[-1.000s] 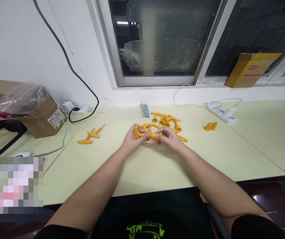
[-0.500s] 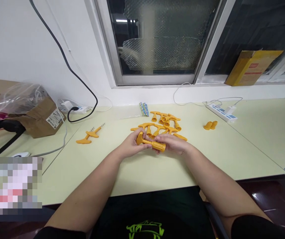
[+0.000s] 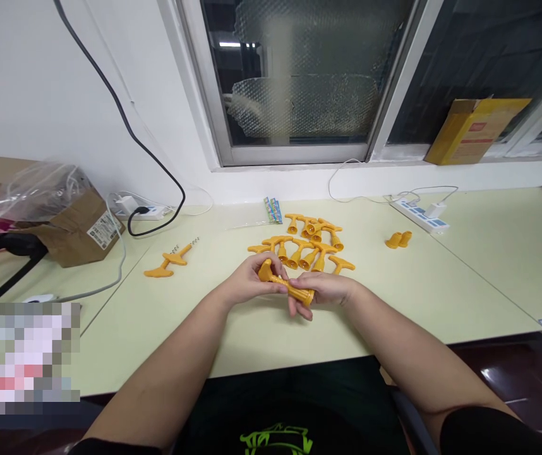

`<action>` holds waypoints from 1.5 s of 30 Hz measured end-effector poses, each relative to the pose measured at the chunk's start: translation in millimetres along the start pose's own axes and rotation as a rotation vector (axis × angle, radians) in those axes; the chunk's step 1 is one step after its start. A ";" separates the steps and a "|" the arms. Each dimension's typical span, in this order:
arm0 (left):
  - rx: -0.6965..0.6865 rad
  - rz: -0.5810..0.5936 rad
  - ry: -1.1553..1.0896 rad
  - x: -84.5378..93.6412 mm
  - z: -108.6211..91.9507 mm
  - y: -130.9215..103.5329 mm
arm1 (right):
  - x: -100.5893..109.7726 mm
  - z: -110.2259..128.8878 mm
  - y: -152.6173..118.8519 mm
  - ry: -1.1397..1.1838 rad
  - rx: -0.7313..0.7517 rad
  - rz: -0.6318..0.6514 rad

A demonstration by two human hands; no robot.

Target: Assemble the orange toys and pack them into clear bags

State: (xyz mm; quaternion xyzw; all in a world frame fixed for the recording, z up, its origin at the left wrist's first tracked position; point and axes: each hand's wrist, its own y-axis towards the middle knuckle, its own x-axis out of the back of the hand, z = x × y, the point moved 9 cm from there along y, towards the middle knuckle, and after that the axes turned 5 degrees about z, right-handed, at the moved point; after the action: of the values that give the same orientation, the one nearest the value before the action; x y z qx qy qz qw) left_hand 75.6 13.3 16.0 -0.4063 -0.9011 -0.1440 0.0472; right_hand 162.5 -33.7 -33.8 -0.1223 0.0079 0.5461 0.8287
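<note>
Between my hands is a yellow corkscrew (image 3: 301, 294), its T-shaped handle up to the left and its ribbed sleeve pointing down to the right. My left hand (image 3: 251, 278) is closed round the handle end. The fingers and thumb of my right hand (image 3: 324, 288) grip the ribbed sleeve. Just beyond them lies a group of several similar yellow corkscrews (image 3: 294, 256). Two yellow handles with bare metal spirals (image 3: 176, 258) rest on the left of the table. Over on the right, two loose yellow sleeves (image 3: 398, 239) stand side by side.
Small printed packets (image 3: 273, 210) and clear plastic lie near the wall. A power strip (image 3: 420, 216) is at the back right, another (image 3: 150, 212) at the back left with a black cable. A cardboard box (image 3: 79, 227) stands at the left, and a yellow carton (image 3: 477, 133) leans on the window.
The held corkscrew's sleeve end has dipped slightly toward me. My right hand has moved a little lower, its lower fingers now showing below the sleeve, and more of the corkscrews behind are visible.
</note>
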 end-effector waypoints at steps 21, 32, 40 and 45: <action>0.112 -1.105 0.766 171.2 4.4 -71.1 | 137.2 23.7 -117.6 0.023 0.482 -1.149; 0.917 -1.004 1.040 222.7 65.2 -109.6 | 203.1 -34.4 -200.5 -0.408 -0.251 -1.699; 1.045 -0.891 1.024 225.0 76.6 -109.0 | 208.4 -37.2 -194.9 -0.430 -0.339 -1.687; 1.056 -0.846 1.047 226.9 82.9 -106.9 | 198.9 -18.1 -227.0 -0.631 -0.301 -1.875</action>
State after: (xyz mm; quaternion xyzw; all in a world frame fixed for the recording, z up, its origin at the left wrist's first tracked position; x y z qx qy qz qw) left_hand -152.4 134.0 -40.9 0.1583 -0.7880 0.1198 0.5828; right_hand 450.8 57.3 -36.5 -0.0320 -0.3814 -0.3254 0.8647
